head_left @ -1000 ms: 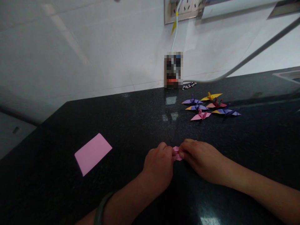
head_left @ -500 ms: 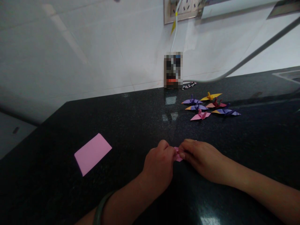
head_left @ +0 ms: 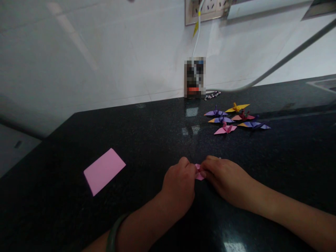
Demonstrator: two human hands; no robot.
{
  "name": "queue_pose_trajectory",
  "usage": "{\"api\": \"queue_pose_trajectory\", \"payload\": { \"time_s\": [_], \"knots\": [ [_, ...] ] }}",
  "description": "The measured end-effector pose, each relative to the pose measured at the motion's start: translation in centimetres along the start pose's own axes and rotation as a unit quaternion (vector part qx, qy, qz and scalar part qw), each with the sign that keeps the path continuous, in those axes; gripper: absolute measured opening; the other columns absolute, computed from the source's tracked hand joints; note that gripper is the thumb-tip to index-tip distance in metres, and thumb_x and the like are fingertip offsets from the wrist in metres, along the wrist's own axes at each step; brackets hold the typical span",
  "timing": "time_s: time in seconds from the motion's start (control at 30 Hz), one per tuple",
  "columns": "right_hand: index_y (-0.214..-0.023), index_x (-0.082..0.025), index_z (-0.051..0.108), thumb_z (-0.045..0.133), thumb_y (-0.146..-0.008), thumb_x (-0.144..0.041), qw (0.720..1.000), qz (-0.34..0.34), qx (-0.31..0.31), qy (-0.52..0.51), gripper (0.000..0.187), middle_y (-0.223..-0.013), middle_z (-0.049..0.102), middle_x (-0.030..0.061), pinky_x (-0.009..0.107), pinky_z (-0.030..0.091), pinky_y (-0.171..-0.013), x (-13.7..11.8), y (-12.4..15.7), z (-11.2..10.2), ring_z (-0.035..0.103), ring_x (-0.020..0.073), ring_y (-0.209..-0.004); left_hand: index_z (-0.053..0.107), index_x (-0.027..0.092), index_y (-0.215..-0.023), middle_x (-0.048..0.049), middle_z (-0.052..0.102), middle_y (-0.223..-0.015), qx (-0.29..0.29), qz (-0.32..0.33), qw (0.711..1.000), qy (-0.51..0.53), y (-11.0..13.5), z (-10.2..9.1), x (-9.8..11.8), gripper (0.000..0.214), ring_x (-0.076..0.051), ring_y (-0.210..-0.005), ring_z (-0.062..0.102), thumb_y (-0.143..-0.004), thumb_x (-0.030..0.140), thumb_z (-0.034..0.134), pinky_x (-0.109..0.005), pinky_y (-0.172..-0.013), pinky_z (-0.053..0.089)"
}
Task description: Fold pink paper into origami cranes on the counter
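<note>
A small folded piece of pink paper lies on the dark countertop, pinched from both sides. My left hand has its fingers closed on the paper's left end. From the right, my right hand grips it between thumb and bent fingers. Much of the paper is hidden beneath the fingertips, so its exact folds cannot be made out. Further left rests a pink rectangle of paper, flat and apart from both hands.
Several folded paper cranes, among them a pink crane and a yellow crane, sit beyond my right hand. A blurred-out upright object leans at the tiled wall below a socket panel. A grey cable runs to the right.
Both hands keep hold of the small pink paper, almost in the same place. The view has shifted very slightly; nothing else has visibly moved.
</note>
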State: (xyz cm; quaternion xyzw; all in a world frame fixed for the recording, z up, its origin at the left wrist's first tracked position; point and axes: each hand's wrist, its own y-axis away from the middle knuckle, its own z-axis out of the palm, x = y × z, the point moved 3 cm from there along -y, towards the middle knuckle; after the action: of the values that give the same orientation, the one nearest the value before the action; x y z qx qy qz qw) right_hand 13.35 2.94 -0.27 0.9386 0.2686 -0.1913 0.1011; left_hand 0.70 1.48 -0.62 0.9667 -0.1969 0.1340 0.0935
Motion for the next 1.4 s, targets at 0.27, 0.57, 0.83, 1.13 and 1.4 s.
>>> {"api": "queue_pose_trajectory", "payload": {
  "time_s": [0.27, 0.57, 0.83, 1.13, 1.4],
  "knots": [
    [-0.075, -0.018, 0.058, 0.042, -0.079, -0.015, 0.999, 0.0, -0.001, -0.048, 0.017, -0.073, 0.055, 0.0024, 0.023, 0.038, -0.06, 0.43, -0.06, -0.3, 0.054, 0.0131, -0.066, 0.051, 0.015, -0.081, -0.0056, 0.047, -0.084, 0.016, -0.002, 1.0, 0.025, 0.26, 0.04, -0.05, 0.021, -0.015, -0.073, 0.048, -0.084, 0.018, 0.03, -0.029, -0.066, 0.041],
    [-0.074, -0.019, 0.059, 0.041, -0.08, -0.019, 0.999, 0.011, -0.006, -0.039, 0.018, -0.072, 0.055, 0.0019, 0.024, 0.038, -0.058, 0.56, -0.07, -0.4, 0.054, 0.0132, -0.064, 0.05, 0.015, -0.077, -0.0042, 0.048, -0.08, 0.04, 0.007, 0.999, 0.033, 0.4, -0.2, -0.12, 0.022, -0.014, -0.072, 0.047, -0.084, 0.019, 0.029, -0.028, -0.066, 0.04],
    [-0.074, -0.019, 0.058, 0.04, -0.08, -0.019, 0.999, 0.016, -0.015, -0.033, 0.02, -0.072, 0.055, 0.0022, 0.023, 0.038, -0.058, 0.61, -0.14, -0.42, 0.054, 0.0131, -0.064, 0.05, 0.016, -0.076, -0.0025, 0.049, -0.078, 0.044, 0.011, 0.998, 0.048, 0.22, -0.12, -0.16, 0.021, -0.014, -0.071, 0.047, -0.084, 0.017, 0.031, -0.027, -0.064, 0.039],
    [-0.074, -0.019, 0.058, 0.04, -0.079, -0.022, 0.999, 0.027, -0.002, -0.02, 0.019, -0.072, 0.056, 0.0023, 0.024, 0.038, -0.058, 0.62, -0.37, -0.28, 0.055, 0.0142, -0.064, 0.051, 0.014, -0.078, -0.0049, 0.049, -0.081, 0.031, -0.004, 0.999, 0.033, 0.15, -0.12, -0.05, 0.021, -0.015, -0.073, 0.047, -0.083, 0.015, 0.03, -0.03, -0.066, 0.041],
    [-0.073, -0.019, 0.057, 0.042, -0.078, -0.024, 0.999, 0.042, 0.001, -0.011, 0.016, -0.073, 0.058, 0.0027, 0.024, 0.038, -0.057, 0.74, -0.42, -0.16, 0.056, 0.015, -0.065, 0.051, 0.013, -0.079, -0.0065, 0.048, -0.083, 0.011, -0.019, 1.0, 0.003, 0.1, 0.01, 0.08, 0.021, -0.016, -0.074, 0.048, -0.082, 0.014, 0.03, -0.032, -0.067, 0.042]
  ]
}}
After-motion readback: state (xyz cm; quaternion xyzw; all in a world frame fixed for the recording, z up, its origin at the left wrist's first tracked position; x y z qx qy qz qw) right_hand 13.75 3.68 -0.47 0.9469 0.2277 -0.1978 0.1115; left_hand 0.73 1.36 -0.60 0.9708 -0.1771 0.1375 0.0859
